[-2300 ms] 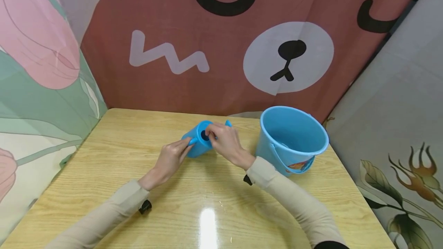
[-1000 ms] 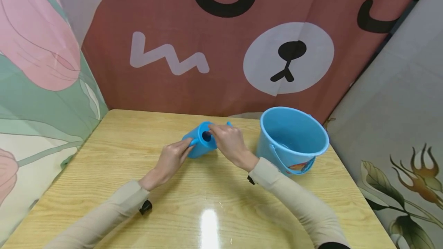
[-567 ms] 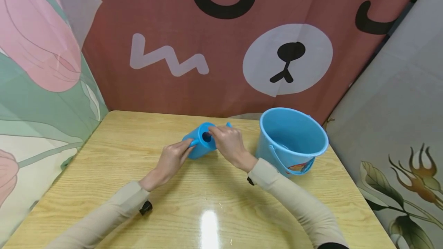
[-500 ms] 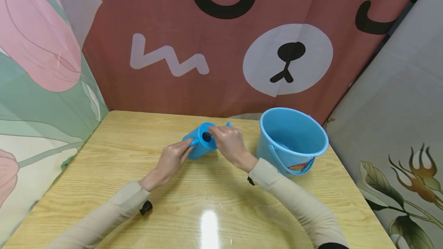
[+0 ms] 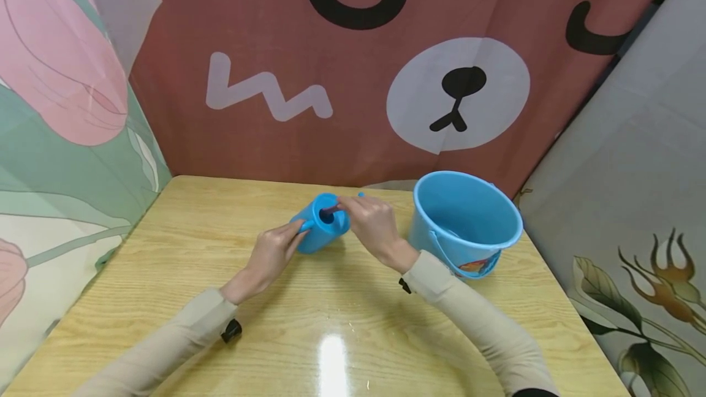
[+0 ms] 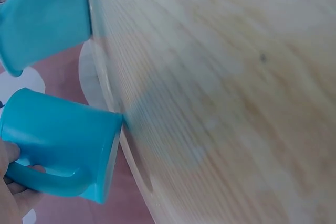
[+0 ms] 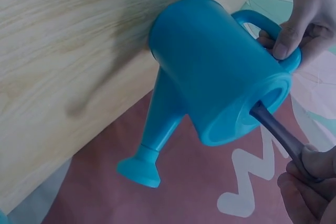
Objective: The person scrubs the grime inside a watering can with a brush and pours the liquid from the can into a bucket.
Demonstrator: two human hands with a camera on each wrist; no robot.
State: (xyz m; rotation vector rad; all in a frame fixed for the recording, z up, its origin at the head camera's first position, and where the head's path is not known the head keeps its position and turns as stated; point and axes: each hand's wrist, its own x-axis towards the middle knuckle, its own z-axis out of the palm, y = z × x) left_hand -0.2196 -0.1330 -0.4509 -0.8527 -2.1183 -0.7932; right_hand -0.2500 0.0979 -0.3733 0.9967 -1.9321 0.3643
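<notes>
A blue watering can (image 5: pixel 318 239) leans over the back middle of the table, its round opening turned up towards me. My left hand (image 5: pixel 270 256) grips the can's handle (image 7: pixel 262 20), which shows best in the right wrist view. Between thumb and fingers, my right hand (image 5: pixel 376 225) pinches a slim dark purple handle (image 7: pixel 282 136). It slants into the opening; its far end is hidden inside the can, so I cannot tell what tool it is. The spout (image 7: pixel 163 114) with its flared rose (image 7: pixel 139 171) points away from the left hand.
A larger blue bucket (image 5: pixel 426 239) stands just right of my right hand, its handle hanging down at the front. The wooden table (image 5: pixel 265 336) meets a brown curtain (image 5: pixel 265 152) at the back and printed cloths at both sides.
My right hand has shifted slightly right, drawing more of the dark handle out of the opening. The left hand and watering can have hardly moved.
</notes>
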